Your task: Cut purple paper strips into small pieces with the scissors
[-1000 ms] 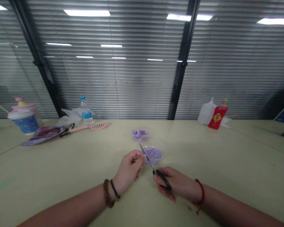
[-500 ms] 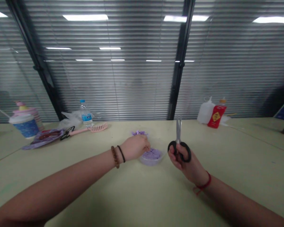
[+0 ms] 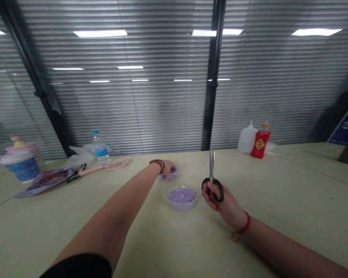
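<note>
My right hand [image 3: 222, 199] holds black-handled scissors [image 3: 211, 172], with the blades pointing up and close together. My left hand [image 3: 168, 166] reaches into the farther clear plastic bowl [image 3: 169, 177]. Dark purple bits [image 3: 173, 169] show beside its fingers, which are mostly hidden, so their grip is unclear. Nearer to me stands a second clear plastic bowl [image 3: 183, 207], holding light purple shredded pieces [image 3: 181, 195]. This bowl sits between my left forearm and the scissors, touched by neither hand.
At the left are a blue paper cup [image 3: 22, 168], a purple packet [image 3: 43, 183], a pink hairbrush [image 3: 116, 164] and a water bottle [image 3: 100, 148]. A white squeeze bottle [image 3: 246, 139] and a red bottle [image 3: 260, 144] stand at the back right. Blinds line the far side.
My left hand has moved from over the near bowl forward into the far bowl. My right hand still holds the scissors upright. The view has shifted slightly.
</note>
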Motion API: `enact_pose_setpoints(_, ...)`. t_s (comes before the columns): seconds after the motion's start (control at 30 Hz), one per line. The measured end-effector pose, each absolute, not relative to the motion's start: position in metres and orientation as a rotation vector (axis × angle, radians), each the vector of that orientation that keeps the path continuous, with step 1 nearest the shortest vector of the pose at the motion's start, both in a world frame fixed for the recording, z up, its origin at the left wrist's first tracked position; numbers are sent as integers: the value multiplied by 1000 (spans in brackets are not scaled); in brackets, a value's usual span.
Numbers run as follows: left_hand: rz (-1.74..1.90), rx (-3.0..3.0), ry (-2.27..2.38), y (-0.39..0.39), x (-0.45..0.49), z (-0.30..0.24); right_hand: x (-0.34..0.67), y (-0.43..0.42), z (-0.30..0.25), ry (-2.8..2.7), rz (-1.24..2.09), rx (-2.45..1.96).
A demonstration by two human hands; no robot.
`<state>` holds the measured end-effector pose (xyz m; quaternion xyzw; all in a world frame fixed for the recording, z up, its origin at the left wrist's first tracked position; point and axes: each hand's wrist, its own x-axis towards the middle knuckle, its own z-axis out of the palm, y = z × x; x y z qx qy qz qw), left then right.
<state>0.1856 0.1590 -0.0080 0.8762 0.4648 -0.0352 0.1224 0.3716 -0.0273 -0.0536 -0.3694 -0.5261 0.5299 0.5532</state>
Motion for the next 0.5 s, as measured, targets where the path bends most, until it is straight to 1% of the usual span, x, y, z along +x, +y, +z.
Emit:
enact_pose_setpoints(0.1, -88, 2526, 1384, 162, 183, -6, 372, -28, -53, -1233, 1249, -893)
enact_pose_setpoints(0.2, -30, 2506, 1399, 162, 173, 7, 371, -27, -55, -1258, 1256, -896)
enact_pose_setpoints(0.33, 105, 2527, 1367, 157, 161, 21, 371, -24, -59, -1303, 1229, -892)
enact_pose_setpoints(0.5, 308, 2542, 1291, 150, 160, 25, 372, -22, -61, -1308, 1220, -912)
